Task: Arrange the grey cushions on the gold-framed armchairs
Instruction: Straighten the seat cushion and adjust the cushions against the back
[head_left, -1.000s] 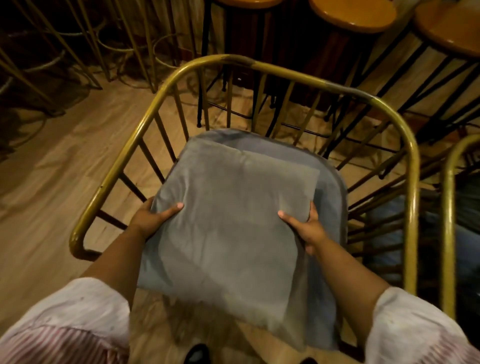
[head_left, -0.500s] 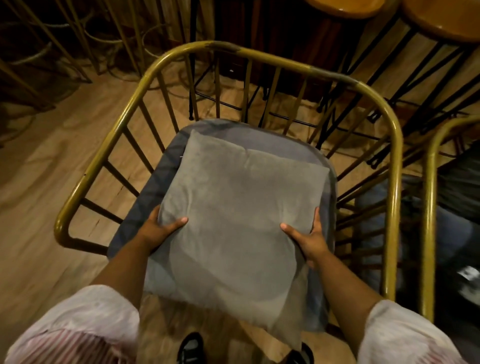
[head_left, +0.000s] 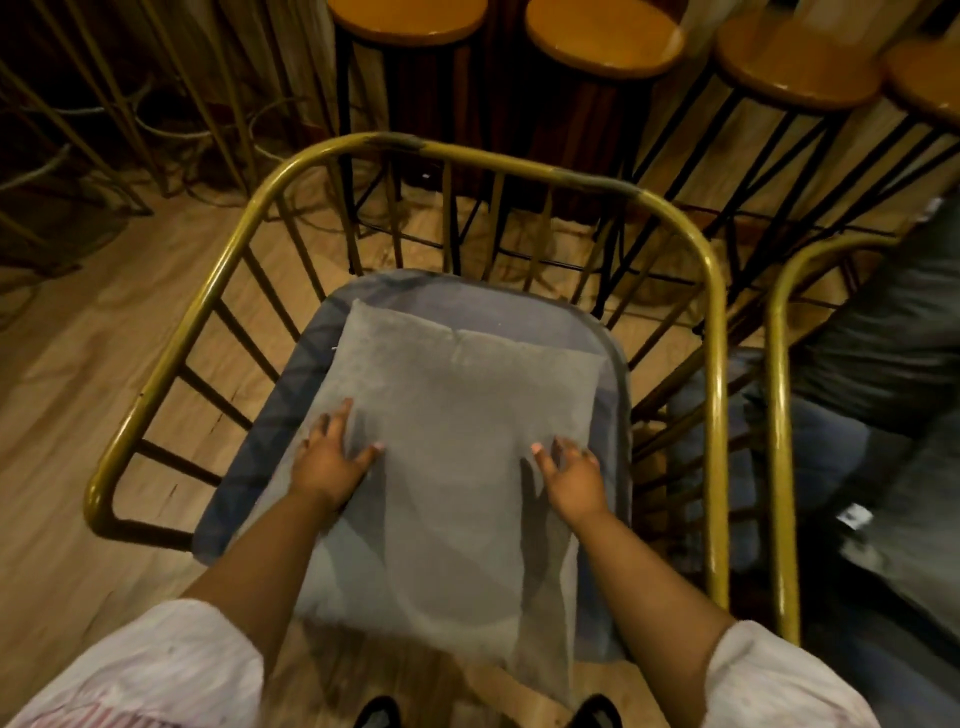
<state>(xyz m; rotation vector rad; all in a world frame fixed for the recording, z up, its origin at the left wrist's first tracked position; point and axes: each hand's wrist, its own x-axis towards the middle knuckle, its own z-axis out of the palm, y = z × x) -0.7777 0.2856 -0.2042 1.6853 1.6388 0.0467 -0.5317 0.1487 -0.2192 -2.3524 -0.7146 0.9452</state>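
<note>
A grey square cushion (head_left: 457, 467) lies flat on the blue seat pad (head_left: 291, 374) of a gold-framed armchair (head_left: 717, 364) straight below me. Its near edge hangs over the seat's front. My left hand (head_left: 330, 452) rests palm down on the cushion's left part, fingers spread. My right hand (head_left: 571, 473) rests palm down on its right part, fingers apart. Neither hand grips the cushion.
A second gold-framed armchair (head_left: 776, 415) stands close on the right with dark fabric (head_left: 883, 338) on it. Several wooden bar stools (head_left: 602, 36) on black legs stand behind the chair. Gold metal legs (head_left: 104, 104) crowd the far left. Wooden floor (head_left: 78, 364) lies left.
The cushion came down from my grip onto the seat and slid further back. Both hands let go of its sides and now lie flat on top of it.
</note>
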